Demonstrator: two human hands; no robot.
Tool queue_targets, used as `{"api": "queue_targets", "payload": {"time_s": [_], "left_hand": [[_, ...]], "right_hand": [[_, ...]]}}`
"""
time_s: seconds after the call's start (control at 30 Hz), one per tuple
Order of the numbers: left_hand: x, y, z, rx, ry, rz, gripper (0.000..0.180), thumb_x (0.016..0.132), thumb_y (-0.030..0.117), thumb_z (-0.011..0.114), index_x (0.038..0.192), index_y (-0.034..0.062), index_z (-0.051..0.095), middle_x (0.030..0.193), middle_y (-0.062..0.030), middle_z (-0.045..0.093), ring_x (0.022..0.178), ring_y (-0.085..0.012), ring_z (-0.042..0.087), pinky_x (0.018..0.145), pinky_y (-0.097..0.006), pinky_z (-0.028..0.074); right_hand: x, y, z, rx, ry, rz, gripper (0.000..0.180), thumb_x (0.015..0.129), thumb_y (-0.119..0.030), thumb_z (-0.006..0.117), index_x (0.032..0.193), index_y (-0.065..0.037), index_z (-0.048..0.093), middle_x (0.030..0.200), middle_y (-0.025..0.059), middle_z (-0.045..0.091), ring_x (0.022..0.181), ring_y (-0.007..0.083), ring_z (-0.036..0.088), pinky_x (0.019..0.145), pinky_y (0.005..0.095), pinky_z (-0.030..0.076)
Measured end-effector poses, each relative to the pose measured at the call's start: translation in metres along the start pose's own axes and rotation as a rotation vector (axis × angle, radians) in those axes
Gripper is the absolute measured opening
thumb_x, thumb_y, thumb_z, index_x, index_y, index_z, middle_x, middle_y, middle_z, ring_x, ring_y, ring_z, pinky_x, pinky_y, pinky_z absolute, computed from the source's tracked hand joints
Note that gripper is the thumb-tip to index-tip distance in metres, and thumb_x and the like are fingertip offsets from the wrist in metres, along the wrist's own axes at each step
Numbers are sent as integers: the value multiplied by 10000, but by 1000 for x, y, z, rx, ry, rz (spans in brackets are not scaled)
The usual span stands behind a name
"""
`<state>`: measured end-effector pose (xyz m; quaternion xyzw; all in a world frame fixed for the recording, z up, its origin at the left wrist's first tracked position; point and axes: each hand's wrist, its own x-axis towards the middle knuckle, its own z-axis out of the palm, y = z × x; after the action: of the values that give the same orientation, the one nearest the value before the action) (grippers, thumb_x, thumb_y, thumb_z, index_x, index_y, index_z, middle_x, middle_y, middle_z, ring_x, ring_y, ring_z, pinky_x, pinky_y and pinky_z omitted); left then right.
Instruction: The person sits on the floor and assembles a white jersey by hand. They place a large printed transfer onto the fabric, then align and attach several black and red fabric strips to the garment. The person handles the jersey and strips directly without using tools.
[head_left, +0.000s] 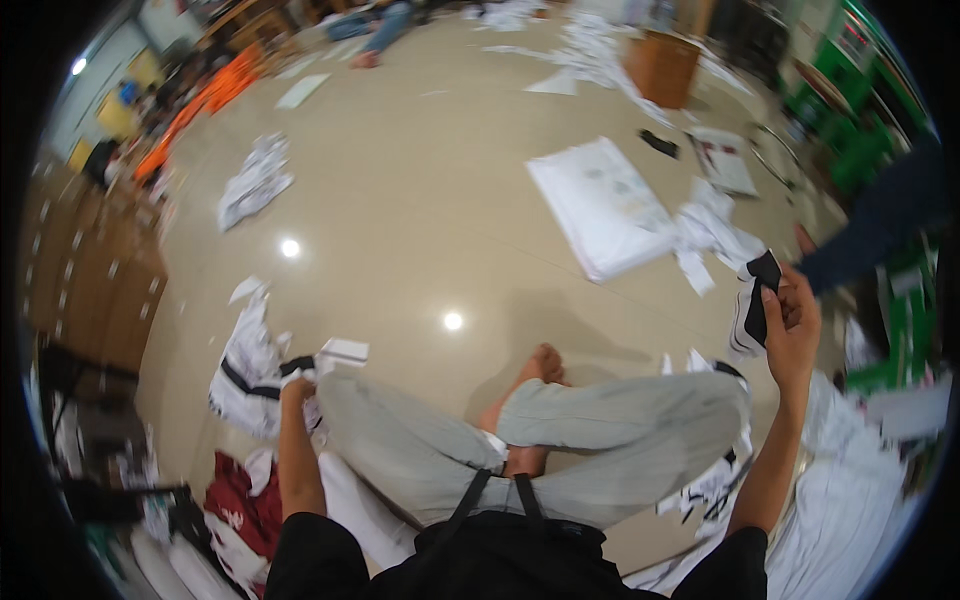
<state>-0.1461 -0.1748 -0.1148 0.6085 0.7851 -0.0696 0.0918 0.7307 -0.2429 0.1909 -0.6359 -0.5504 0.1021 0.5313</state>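
Note:
Raised at the right, my right hand pinches a small black-and-white cloth piece between thumb and fingers, and the cloth hangs down from it. My left hand is low beside my left knee, closed on the edge of a white cloth with a black band that lies crumpled on the floor. Its fingers are partly hidden. A small white folded piece sits just beyond that hand. I sit cross-legged in pale trousers.
A white plastic-wrapped pack lies ahead on the tiled floor, with crumpled white cloth beside it. Brown cartons are stacked at left. White fabric piles up at right. Another person's dark-clad leg reaches in there.

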Motion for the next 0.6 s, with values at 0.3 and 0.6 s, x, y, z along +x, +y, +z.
{"api": "queue_targets", "payload": {"time_s": [0.3, 0.6], "left_hand": [[-152, 381, -169, -1101, 300, 488, 446, 858, 226, 767, 1234, 44, 610, 1049, -106, 714, 961, -229, 701, 809, -351, 548], [-104, 388, -182, -1297, 558, 428, 338, 842, -80, 640, 1155, 1, 542, 997, -165, 688, 950, -262, 708, 833, -328, 546]], "right_hand": [[35, -108, 241, 392, -778, 77, 273, 1018, -115, 489, 1224, 23, 603, 868, 38, 622, 784, 76, 604, 674, 224, 495], [10, -120, 310, 307, -758, -108, 224, 906, -98, 626, 1068, 46, 683, 859, 153, 716, 663, 241, 674, 673, 324, 545]]}}
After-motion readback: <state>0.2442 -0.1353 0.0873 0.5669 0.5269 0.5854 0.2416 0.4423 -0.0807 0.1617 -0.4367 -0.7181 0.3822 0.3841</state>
